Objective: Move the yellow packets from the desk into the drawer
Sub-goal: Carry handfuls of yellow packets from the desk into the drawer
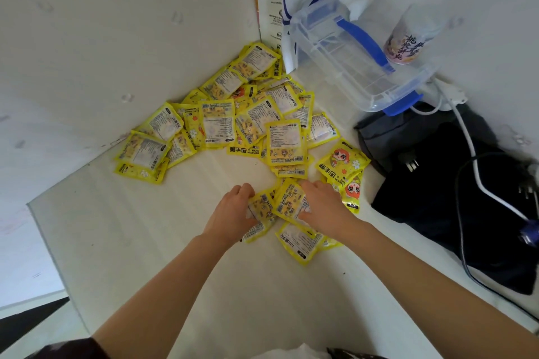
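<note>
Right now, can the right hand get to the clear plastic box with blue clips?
Probably yes, with a stretch. The right hand is busy gathering yellow packets, but bare white desk lies open between it and the clear plastic box with blue clips.

Roughly thirty yellow packets (220, 122) are counted, though overlaps hide some; one clear box (358, 67), one cup (408, 38), two hands (230, 210).
</note>
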{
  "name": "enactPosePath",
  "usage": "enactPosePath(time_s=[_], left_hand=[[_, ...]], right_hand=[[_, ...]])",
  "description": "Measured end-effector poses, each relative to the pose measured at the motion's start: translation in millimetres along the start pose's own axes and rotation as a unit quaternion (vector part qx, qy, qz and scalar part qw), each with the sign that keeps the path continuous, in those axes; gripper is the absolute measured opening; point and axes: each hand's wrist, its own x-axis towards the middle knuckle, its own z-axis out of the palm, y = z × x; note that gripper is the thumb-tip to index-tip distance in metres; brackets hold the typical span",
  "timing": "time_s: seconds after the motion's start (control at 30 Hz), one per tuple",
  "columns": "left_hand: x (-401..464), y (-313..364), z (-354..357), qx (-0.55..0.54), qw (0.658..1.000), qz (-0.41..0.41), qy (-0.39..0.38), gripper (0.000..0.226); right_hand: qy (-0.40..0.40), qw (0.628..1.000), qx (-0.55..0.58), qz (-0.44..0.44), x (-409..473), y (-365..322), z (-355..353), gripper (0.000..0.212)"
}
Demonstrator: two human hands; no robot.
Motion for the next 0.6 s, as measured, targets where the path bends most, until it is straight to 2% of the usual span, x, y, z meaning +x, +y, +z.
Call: enactPosePath(time_s=[0.1, 0.17, 0.27, 0.37, 0.43, 0.5, 0.6], left_hand=[[-5.5, 2.2, 0.0, -0.024, 0.999, -0.025, -0.018, 0.060], [-12.5, 1.7, -1.9, -0.042, 0.998, -0.050, -0.025, 0.065], [-22.5, -7.4, -3.7, -0.065, 0.993, -0.093, -0.009, 0.057], [-32.6, -17.7, -5.2, -0.098, 0.986, -0.133, 0.019, 0.030], [-38.5, -23.7, -5.5, -0.127, 0.980, -0.147, 0.037, 0.019], [-41.6, -27.0, -6.7, -0.172, 0.972, -0.156, 0.046, 0.019], [-42.5, -21.5, -11.2, -0.250, 0.954, -0.164, 0.037, 0.024]], right_hand=[[0.010, 1.000, -0.018, -0.006, -11.4, -4.3, -2.3, 0.059], [0.024, 1.000, 0.012, 0.001, -22.9, -3.2, -5.8, 0.059], [0.062, 0.977, 0.199, 0.039, -40.9, 7.6, -6.6, 0.063], [0.120, 0.907, 0.384, 0.120, -59.9, 21.8, 2.5, 0.071], [0.133, 0.858, 0.459, 0.188, -68.9, 32.2, 16.1, 0.058], [0.121, 0.792, 0.548, 0.242, -75.0, 41.4, 31.1, 0.036], [0.084, 0.709, 0.633, 0.299, -86.3, 44.7, 49.2, 0.030]])
